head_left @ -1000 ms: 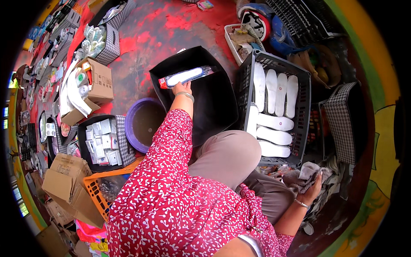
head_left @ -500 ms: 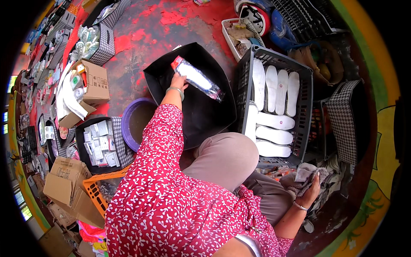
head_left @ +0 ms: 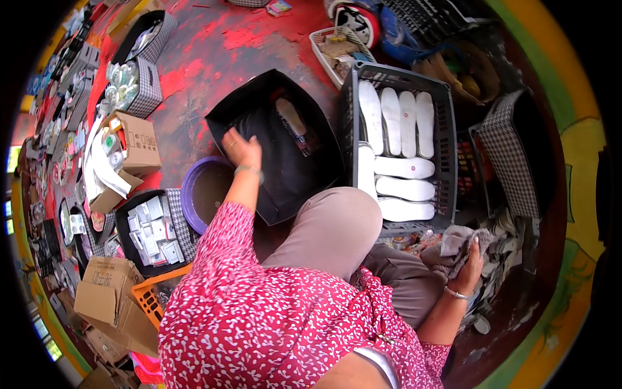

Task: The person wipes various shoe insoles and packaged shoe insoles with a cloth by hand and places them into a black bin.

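My left hand (head_left: 242,150) is open and holds nothing, fingers apart, over the left side of a black fabric box (head_left: 272,188) on the floor. Inside that box, against its far right part, lies a clear-wrapped package with an insole (head_left: 291,118). At the lower right, my right hand (head_left: 465,273) is closed on a grey cloth (head_left: 459,249) beside my knee. Between the hands stands a dark plastic crate (head_left: 444,194) with several white insoles (head_left: 405,167) laid out in it.
A purple basin (head_left: 192,194) sits left of the black box. Further left are a box of small white packets (head_left: 152,230), an orange crate (head_left: 148,305) and cardboard boxes (head_left: 116,295). A white basket (head_left: 337,71) stands beyond the crate; a checked box (head_left: 508,155) is at right.
My left hand has let go of the wrapped insole package, which now lies in the black box. The hand has moved left and nearer. My right hand still holds the cloth.
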### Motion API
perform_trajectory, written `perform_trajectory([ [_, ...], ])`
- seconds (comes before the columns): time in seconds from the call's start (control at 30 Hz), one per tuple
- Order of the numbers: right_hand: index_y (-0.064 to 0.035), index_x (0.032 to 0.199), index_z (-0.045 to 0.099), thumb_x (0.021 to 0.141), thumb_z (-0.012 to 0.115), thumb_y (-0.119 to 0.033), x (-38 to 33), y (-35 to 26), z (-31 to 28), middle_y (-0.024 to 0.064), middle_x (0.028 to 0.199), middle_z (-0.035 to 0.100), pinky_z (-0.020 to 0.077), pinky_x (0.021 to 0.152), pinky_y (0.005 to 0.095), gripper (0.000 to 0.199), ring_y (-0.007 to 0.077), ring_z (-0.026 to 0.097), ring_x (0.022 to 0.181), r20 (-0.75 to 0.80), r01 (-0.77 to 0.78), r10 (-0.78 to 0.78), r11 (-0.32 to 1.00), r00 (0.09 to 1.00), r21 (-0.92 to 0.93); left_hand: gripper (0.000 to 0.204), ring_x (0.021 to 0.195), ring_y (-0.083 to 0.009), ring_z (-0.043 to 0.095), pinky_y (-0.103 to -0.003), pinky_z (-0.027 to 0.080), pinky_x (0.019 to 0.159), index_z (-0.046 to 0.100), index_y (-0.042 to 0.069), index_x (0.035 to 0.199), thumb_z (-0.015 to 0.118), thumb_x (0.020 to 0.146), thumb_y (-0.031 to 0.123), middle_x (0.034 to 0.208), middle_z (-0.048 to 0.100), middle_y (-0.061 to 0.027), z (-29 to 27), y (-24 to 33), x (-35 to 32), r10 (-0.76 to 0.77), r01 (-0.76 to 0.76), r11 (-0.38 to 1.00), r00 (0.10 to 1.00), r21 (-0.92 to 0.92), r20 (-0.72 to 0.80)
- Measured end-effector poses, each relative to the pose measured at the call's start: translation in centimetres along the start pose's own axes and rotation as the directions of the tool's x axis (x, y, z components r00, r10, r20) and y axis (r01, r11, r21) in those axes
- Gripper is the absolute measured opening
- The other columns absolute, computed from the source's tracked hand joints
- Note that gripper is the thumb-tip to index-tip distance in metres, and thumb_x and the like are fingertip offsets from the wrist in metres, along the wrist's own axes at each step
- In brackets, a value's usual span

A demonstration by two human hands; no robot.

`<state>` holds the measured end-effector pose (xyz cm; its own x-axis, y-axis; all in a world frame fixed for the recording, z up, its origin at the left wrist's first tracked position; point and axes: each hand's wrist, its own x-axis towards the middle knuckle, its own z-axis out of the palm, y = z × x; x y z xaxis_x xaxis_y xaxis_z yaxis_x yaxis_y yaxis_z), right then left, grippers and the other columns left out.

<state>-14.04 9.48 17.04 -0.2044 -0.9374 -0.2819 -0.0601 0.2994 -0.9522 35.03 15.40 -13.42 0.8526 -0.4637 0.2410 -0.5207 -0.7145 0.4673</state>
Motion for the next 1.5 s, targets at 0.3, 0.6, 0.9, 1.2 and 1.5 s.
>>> perform_trajectory([
  [0.3, -0.0002, 0.102, 0.06, 0.093, 0.052, -0.023, 0.6, 0.4, -0.9, 0.0065, 0.095, 0.064, 0.0507, 0.073, 0.0291, 0.026, 0.0164, 0.063, 0.082, 0.0, 0.013, -0.014, 0.996, 1.0, 0.091, 0.046, 0.098, -0.0281, 0.061, -0.039, 0.048, 0.084, 0.047, -0.003, 0.121, 0.061, 0.081, 0.016, 0.105, 0.063, -0.015, -3.0, -5.1, -4.6, -0.393, 0.911, 0.347, 0.358, -0.223, 0.847],
  [0.6, 0.0008, 0.099, 0.061, 0.091, 0.056, -0.024, 0.8, 1.2, -1.2, 0.0062, 0.089, 0.064, 0.0505, 0.067, 0.0286, 0.027, 0.0151, 0.062, 0.075, 0.062, 0.017, -0.031, 0.976, 0.998, 0.218, 0.046, 0.118, -0.0346, 0.049, -0.035, 0.04, 0.097, 0.048, -0.005, 0.122, 0.048, 0.079, 0.011, 0.124, 0.052, -0.0266, 7.1, -13.1, 1.7, -0.261, 0.41, 0.912, 0.625, -0.025, 0.735],
  [0.9, 0.0, 0.095, 0.062, 0.091, 0.057, -0.026, 0.4, 0.4, -0.1, 0.0042, 0.083, 0.063, 0.0491, 0.063, 0.0264, 0.026, 0.0127, 0.061, 0.07, 0.071, 0.03, -0.044, 0.981, 0.997, 0.189, 0.04, 0.084, -0.0282, 0.06, -0.045, 0.055, 0.068, 0.044, 0.002, 0.115, 0.05, 0.076, -0.003, 0.097, 0.056, -0.0132, -11.2, -3.2, 8.4, -0.176, 0.713, 0.504, 0.636, -0.486, 0.751],
  [1.2, 0.0023, 0.098, 0.062, 0.09, 0.058, -0.024, 1.7, 1.9, -0.8, 0.0047, 0.085, 0.063, 0.0489, 0.063, 0.0258, 0.028, 0.0132, 0.06, 0.07, 0.093, 0.029, -0.052, 0.972, 0.994, 0.231, 0.038, 0.089, -0.0274, 0.062, -0.042, 0.053, 0.08, 0.044, -0.001, 0.117, 0.054, 0.08, -0.001, 0.102, 0.059, -0.0129, -22.2, 0.3, 17.2, 0.169, 0.496, 0.388, 0.79, -0.776, 0.589],
  [1.5, 0.0006, 0.092, 0.063, 0.089, 0.059, -0.025, 2.1, 2.3, -0.3, 0.0056, 0.081, 0.064, 0.049, 0.06, 0.0265, 0.026, 0.0136, 0.06, 0.066, 0.04, 0.072, -0.094, 0.923, 0.995, 0.378, 0.034, 0.089, -0.0262, 0.063, -0.036, 0.054, 0.081, 0.045, -0.008, 0.112, 0.057, 0.081, -0.002, 0.102, 0.06, -0.0171, -26.6, 14.1, 19.2, 0.359, 0.508, 0.252, 0.741, -0.823, 0.567],
])
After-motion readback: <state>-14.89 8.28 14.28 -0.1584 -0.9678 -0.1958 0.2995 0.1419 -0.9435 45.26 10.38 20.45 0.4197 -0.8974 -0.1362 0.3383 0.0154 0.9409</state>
